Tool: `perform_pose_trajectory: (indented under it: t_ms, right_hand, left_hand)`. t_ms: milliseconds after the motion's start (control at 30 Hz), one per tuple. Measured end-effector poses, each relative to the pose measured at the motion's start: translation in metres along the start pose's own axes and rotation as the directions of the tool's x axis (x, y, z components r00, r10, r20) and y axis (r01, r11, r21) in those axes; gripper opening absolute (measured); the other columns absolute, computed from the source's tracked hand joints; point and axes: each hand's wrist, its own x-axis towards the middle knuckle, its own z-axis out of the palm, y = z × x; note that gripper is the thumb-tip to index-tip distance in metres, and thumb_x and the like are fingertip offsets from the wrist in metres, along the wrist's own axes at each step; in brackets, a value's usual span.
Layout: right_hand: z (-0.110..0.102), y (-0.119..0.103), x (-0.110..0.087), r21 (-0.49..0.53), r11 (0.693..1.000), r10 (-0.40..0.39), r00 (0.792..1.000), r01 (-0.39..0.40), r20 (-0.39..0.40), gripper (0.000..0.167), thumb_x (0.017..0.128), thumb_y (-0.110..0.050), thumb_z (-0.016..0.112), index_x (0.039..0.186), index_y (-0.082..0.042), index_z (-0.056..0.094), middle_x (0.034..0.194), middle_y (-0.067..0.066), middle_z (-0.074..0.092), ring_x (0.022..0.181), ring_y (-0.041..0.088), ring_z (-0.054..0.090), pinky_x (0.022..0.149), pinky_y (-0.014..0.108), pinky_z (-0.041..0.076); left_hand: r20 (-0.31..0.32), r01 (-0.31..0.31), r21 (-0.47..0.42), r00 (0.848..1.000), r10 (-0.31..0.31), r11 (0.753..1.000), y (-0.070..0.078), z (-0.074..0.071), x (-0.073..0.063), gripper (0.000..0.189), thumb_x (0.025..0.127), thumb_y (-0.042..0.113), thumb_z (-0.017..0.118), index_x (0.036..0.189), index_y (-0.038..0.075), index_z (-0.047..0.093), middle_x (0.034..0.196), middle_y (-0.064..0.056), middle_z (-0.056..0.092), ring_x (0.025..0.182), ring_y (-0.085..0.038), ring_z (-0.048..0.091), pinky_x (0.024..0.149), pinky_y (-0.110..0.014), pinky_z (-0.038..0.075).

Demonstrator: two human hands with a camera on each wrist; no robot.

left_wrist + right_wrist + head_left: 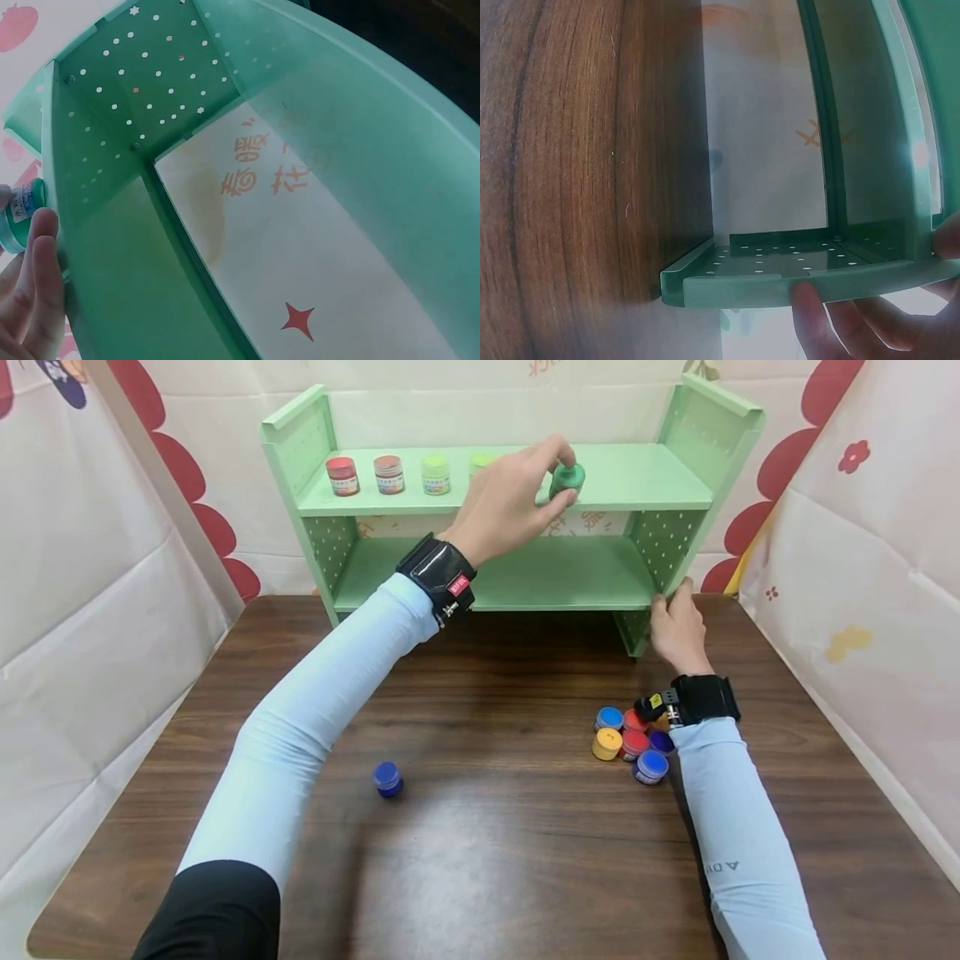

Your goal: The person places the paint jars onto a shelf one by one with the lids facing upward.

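Note:
My left hand pinches a small green paint jar between thumb and fingers at the upper board of a light green two-tier shelf. Whether the jar touches the board cannot be told. In the left wrist view, the jar shows at the left edge beside the fingers. My right hand grips the shelf's right side panel near its lower end; the right wrist view shows fingers curled on the panel's edge. Red, brownish and light green jars stand along the upper board. Another light green jar is partly hidden behind my left hand.
Beside my right wrist, several blue, red and yellow jars stand clustered on the brown wooden table. A lone dark blue jar stands left of centre. The lower board lies beneath my left hand. Patterned cloth surrounds the table.

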Motion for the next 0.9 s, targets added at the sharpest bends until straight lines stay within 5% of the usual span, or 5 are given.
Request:
perform_pose_trajectory:
  t_ms: [167, 500, 900]
  right_hand:
    - [-0.001, -0.002, 0.002, -0.006, 1.0, -0.009, 1.0, 0.009, -0.003, 0.057, 0.109, -0.037, 0.023, 0.151, 0.002, 0.022, 0.141, 0.035, 0.047, 0.126, 0.054, 0.047, 0.105, 0.068, 0.03]
    - [0.0, 0.001, 0.001, -0.009, 1.0, 0.004, 1.0, -0.004, 0.004, 0.058, 0.109, -0.036, 0.023, 0.153, 0.001, 0.021, 0.146, 0.036, 0.044, 0.13, 0.055, 0.046, 0.106, 0.069, 0.03]
    - [-0.001, -0.001, 0.0, 0.002, 1.0, 0.003, 1.0, -0.003, 0.005, 0.058, 0.109, -0.037, 0.022, 0.152, 0.002, 0.022, 0.142, 0.035, 0.046, 0.127, 0.053, 0.047, 0.107, 0.068, 0.029]
  left_hand:
    - [0.039, 0.05, 0.043, 0.998, -0.052, 0.998, 0.003, -0.004, 0.006, 0.032, 0.106, 0.041, 0.056, 0.126, 0.018, 0.059, 0.121, 0.009, 0.071, 0.078, -0.008, 0.05, 0.061, -0.021, 0.033]
    - [0.082, 0.083, 0.103, 0.992, -0.092, 0.991, 0.006, -0.003, 0.018, 0.031, 0.103, 0.037, 0.062, 0.126, 0.016, 0.063, 0.128, 0.005, 0.07, 0.108, -0.011, 0.065, 0.081, -0.024, 0.049]
    - [0.065, 0.128, 0.189, 0.988, -0.142, 0.974, 0.01, 0.008, 0.026, 0.029, 0.106, 0.033, 0.057, 0.13, 0.017, 0.063, 0.132, 0.005, 0.071, 0.11, -0.013, 0.069, 0.082, -0.027, 0.055]
